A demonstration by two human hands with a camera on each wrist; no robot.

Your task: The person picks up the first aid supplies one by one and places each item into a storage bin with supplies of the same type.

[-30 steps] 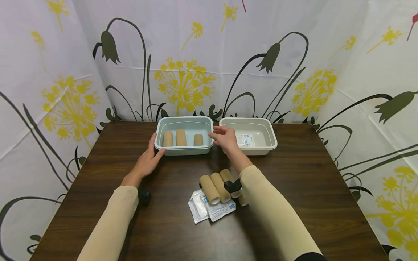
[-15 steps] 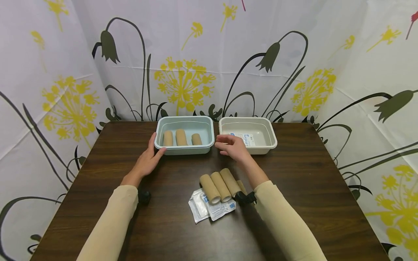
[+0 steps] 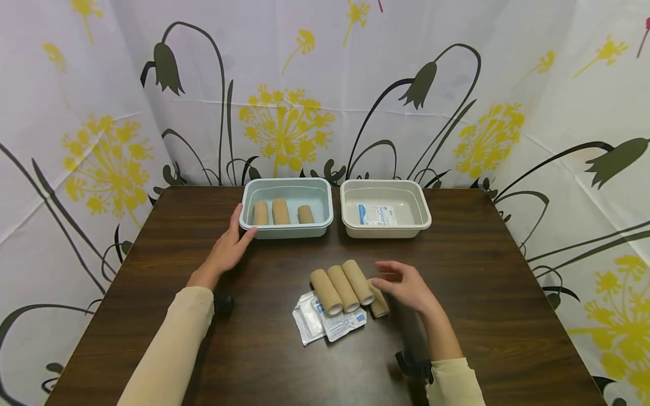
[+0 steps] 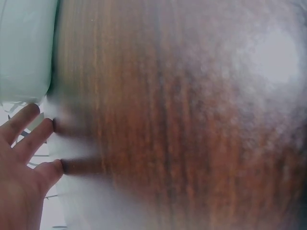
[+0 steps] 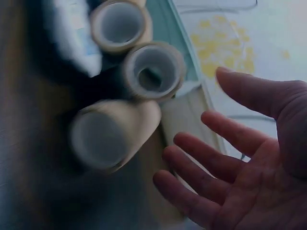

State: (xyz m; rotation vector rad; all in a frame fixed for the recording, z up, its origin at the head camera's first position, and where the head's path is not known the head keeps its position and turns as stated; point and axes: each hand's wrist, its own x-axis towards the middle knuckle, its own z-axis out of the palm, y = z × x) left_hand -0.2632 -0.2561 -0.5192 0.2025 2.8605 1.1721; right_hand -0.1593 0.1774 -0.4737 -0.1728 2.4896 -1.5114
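My left hand (image 3: 225, 248) rests with spread fingers at the near left corner of a light blue tray (image 3: 289, 232). Inside that tray stand three cardboard tubes, among them a taller middle tube (image 3: 281, 212) and a shorter right one (image 3: 305, 215). My right hand (image 3: 406, 286) is beside the pile on the table, holding nothing, its fingertips close to a small cardboard tube (image 3: 378, 304). Three longer tubes, one of them the leftmost tube (image 3: 326, 292), lie side by side over white packets (image 3: 308, 318). In the right wrist view the right hand's fingers (image 5: 196, 155) are spread near the tube ends.
A cream tray (image 3: 386, 232) stands right of the blue one, with a flat surgical packet (image 3: 376, 215) inside. Both trays are near the far edge of the dark wooden table (image 3: 472, 254). A flowered curtain (image 3: 381, 84) hangs behind.
My right hand has drawn back from the trays toward the tube pile. The right tube in the blue tray leans slightly compared with a second ago. My left hand has stayed at the tray corner.
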